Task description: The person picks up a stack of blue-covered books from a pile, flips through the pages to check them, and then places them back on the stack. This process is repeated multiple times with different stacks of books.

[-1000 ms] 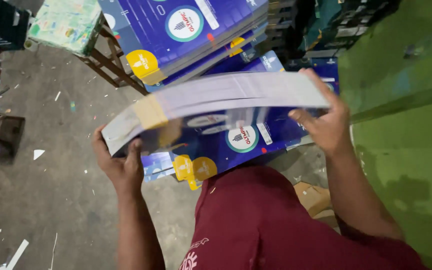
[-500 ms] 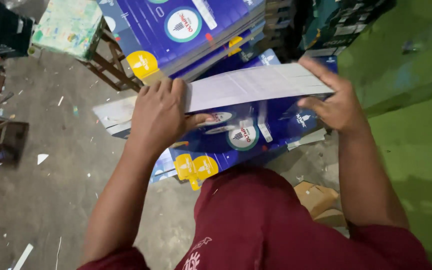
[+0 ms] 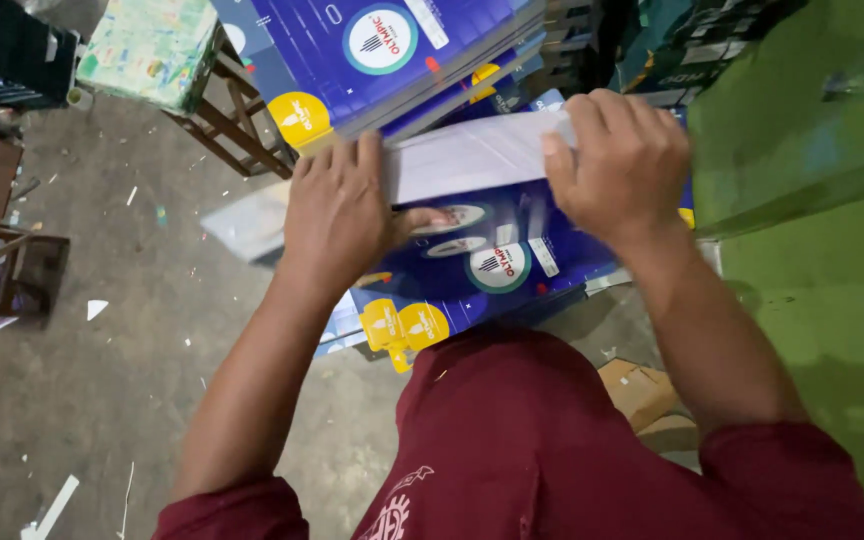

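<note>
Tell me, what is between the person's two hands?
In the head view, a pale stack of sheets spans between the left hand and right hand; both grip it.

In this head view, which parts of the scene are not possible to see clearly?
- Stack of sheets: middle covered by left hand, right end by right hand; left end blurred.
- Blue covers below: partly hidden by hands and stack.
- Upper blue pile: cut by top edge.

We note grey concrete floor (image 3: 102, 400), dusty, strewn with paper scraps (image 3: 97, 309). Wooden stool (image 3: 237, 110) upper left, dark wooden frame (image 3: 7, 270) at left edge. Green painted surface (image 3: 822, 250) fills right side. Light dim.
</note>
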